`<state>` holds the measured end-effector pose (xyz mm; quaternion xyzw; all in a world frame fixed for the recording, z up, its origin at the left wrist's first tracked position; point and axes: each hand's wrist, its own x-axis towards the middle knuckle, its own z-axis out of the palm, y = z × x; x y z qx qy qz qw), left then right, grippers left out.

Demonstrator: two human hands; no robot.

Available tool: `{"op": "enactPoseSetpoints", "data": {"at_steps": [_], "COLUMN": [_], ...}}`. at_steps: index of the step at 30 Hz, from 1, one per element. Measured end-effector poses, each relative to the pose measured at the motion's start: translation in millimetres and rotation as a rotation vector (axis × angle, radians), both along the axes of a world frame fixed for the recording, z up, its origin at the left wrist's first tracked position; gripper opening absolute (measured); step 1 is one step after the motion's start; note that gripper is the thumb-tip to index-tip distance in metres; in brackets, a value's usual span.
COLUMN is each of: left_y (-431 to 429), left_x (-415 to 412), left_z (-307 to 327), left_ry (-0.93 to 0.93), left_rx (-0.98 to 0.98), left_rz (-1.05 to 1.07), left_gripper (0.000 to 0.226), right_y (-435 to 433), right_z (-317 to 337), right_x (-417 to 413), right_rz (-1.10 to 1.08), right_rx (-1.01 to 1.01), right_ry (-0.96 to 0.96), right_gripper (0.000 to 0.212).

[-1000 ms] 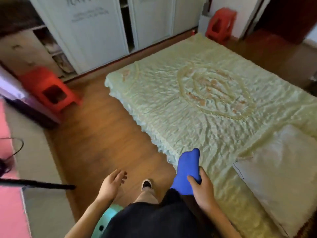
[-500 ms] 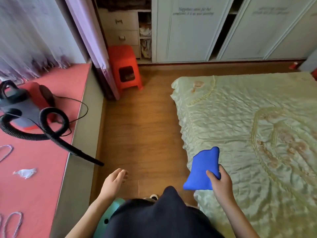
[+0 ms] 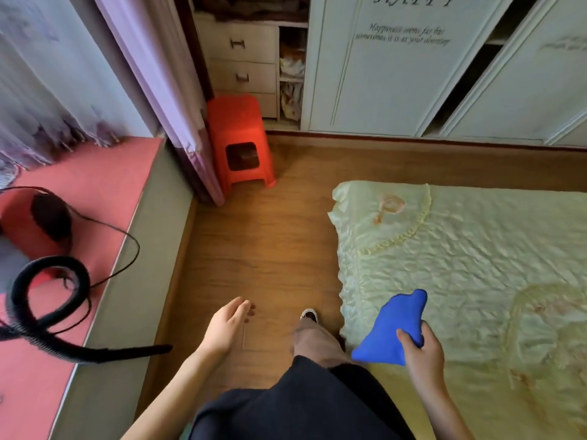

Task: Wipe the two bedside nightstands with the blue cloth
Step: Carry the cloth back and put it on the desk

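The blue cloth [image 3: 392, 330] hangs folded from my right hand [image 3: 421, 350], which grips its right edge over the near side of the bed. My left hand [image 3: 227, 325] is held out over the wooden floor with its fingers loosely apart and nothing in it. No nightstand is in view.
A bed with a pale green quilted cover [image 3: 476, 265] fills the right. A red plastic stool [image 3: 239, 141] stands by a curtain [image 3: 165, 90] and a white wardrobe [image 3: 397, 65]. On a raised red platform [image 3: 92, 192] at left lies a vacuum cleaner with a black hose [image 3: 47, 300].
My view has swung left, from the bed and pillow to the floor, platform and wardrobe. My right hand keeps hold of the blue cloth; my foot has stepped forward.
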<state>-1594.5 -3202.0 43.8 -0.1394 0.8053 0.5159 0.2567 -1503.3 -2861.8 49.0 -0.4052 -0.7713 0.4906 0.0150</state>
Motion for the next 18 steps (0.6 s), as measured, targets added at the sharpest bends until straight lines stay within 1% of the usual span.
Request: {"op": "enactPoseSetpoints", "data": {"at_steps": [2,5,10,14,16,18], "left_y": [12,20,20,18,19,26], "left_x": [-36,-89,-179,-267,-324,-391], "left_z": [5,10,14,1,-8,-12], "left_ry": [-0.015,-0.011,-0.013,-0.001,0.001,0.01], "left_rx": [-0.023,-0.051,-0.162,-0.217,-0.213,-0.203], "left_rz": [0.043,0.112,0.197,0.213,0.208,0.177], "left_gripper": [0.026,0.028,0.028,0.027,0.028,0.033], "right_y": [15,31,43,50,54,61], "right_z": [2,13,34,26,17,11], "right_x": [-59,-152,-296,-403,-456,-507], "right_rz": [0.034,0.117,0.246,0.27,0.265,0.235], "right_rx": [-0.009,-0.04,-0.103,-0.122,-0.121,-0.108], "right_ry": [-0.01,0.023,0.082,0.117,0.114,0.108], "right_gripper": [0.005,0.004,0.002,0.003,0.003,0.006]}}
